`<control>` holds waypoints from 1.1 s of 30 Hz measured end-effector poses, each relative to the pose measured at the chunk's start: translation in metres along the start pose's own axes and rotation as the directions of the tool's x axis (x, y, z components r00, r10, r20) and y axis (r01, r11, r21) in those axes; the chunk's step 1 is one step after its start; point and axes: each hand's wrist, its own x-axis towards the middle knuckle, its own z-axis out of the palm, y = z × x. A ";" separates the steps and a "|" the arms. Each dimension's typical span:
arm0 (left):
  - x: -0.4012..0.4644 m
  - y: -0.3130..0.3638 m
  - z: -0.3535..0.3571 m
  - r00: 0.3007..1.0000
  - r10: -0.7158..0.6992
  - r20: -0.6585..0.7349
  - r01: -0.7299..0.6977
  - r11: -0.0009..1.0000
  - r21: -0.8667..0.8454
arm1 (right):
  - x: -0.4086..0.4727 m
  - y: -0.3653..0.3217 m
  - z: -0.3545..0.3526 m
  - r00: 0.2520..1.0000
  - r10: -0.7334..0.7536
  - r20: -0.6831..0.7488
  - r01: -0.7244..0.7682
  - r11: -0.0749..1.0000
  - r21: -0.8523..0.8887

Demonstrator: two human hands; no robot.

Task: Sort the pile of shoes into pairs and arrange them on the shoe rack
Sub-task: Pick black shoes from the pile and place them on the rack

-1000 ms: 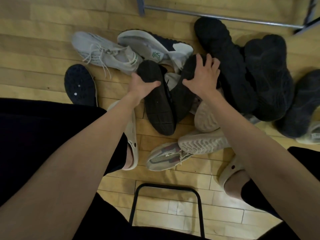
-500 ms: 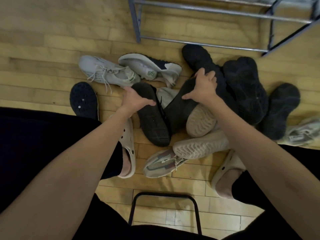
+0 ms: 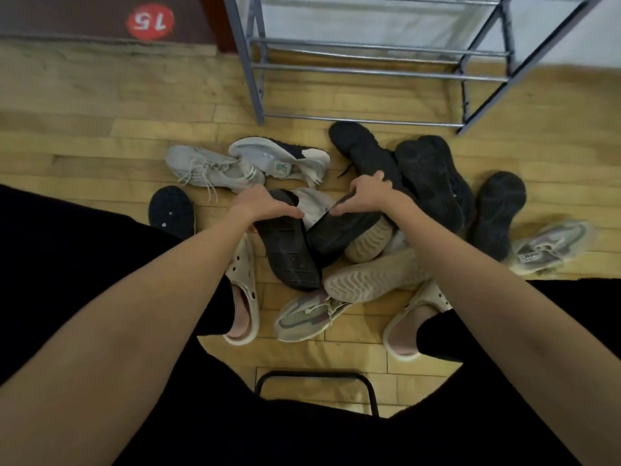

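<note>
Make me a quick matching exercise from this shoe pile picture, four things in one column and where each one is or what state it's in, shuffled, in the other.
Things:
1. left hand
2. right hand
3. shoe rack
4. grey laced sneaker

Places or states:
A. stands beyond the pile, no shoes visible on its rails
B. grips the left black-soled shoe
C. lies on the floor at the pile's far left
D. grips the right black-soled shoe

Pairs: 1-B, 2-D, 3-A, 4-C

I see an indoor room, maybe a hall. Pale wood-strip floor, a metal shoe rack and a red "15" sticker suggest it.
</note>
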 end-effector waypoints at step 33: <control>-0.036 0.117 0.000 0.909 0.293 -0.297 -0.319 0.947 -0.043 | -0.063 0.122 -0.055 0.770 0.261 -0.582 -0.214 0.965 0.149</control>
